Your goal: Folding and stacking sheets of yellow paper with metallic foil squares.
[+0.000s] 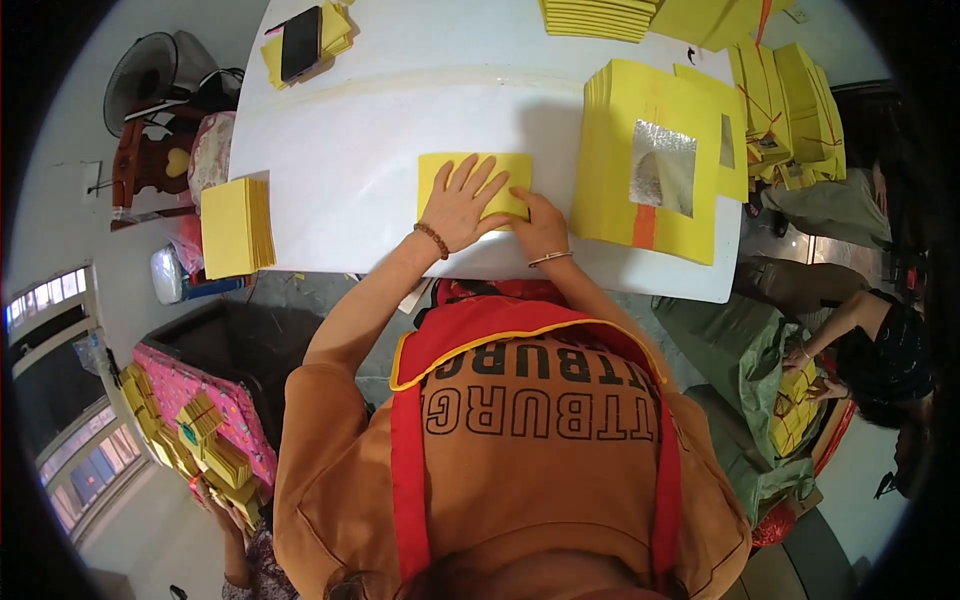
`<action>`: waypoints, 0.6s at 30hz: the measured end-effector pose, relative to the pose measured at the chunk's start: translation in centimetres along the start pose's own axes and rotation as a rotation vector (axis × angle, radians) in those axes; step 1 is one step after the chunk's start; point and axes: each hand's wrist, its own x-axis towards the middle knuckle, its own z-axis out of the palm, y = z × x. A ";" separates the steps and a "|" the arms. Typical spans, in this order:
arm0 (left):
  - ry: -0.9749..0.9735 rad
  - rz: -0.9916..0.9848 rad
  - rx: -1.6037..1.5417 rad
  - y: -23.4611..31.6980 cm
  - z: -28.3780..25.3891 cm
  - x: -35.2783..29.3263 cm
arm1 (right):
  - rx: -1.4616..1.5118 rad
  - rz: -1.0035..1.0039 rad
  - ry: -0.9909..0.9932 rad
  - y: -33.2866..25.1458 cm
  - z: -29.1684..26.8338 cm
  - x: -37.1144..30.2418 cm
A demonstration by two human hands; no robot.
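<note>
A folded-looking piece of yellow paper lies on the white table in front of me. My left hand presses flat on it with the fingers spread, a beaded bracelet on the wrist. At the paper's right edge, my right hand has its fingers curled in and the edge between them; a bangle circles that wrist. The left thumb reaches across to the right hand. To the right lies a thick stack of large yellow paper sheets, the top one bearing a silver foil square and an orange strip.
A stack of folded yellow paper stands at the table's left edge. Far left, a black phone rests on yellow pieces. More yellow stacks sit at the far edge. Other people handle yellow bundles at a green sack on the right and at lower left.
</note>
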 end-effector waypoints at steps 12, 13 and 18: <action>0.008 0.022 0.192 0.1 2.7 -0.3 | -0.590 -0.628 0.038 -2.8 1.3 0.0; 0.030 0.072 0.193 0.0 3.2 0.0 | -0.614 -0.607 0.084 -1.4 2.7 -0.1; 0.043 0.143 0.566 -0.3 3.7 0.2 | -0.497 -0.895 0.154 1.7 3.8 0.5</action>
